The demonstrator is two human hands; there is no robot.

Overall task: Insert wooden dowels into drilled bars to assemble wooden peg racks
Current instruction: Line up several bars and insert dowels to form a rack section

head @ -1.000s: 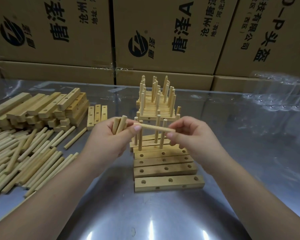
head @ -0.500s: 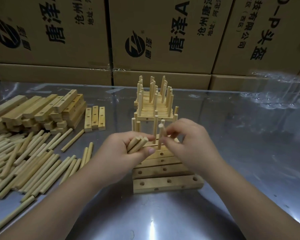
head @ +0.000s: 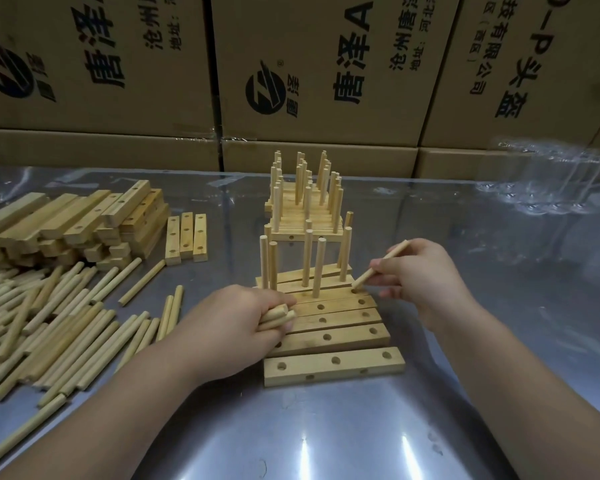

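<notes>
Right hand (head: 420, 278) pinched dowel (head: 364, 278) at bar (head: 336, 293) hole | left hand (head: 236, 327) gripped spare dowels (head: 278, 315) | cardboard boxes (head: 312, 36) read 唐泽, 头盔

Both forearms reach forward, left hand (head: 236, 327) gripping spare dowels (head: 279, 315), right hand (head: 423, 275) pinching a tilted dowel (head: 364, 278).

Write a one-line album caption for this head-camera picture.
Right hand angles a dowel at a drilled bar while the left hand grips spare dowels.

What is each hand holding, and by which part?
The right hand pinches one dowel around its middle, lower tip at the end hole of a bar. The left hand grips a few spare dowels, only their ends showing.
</notes>
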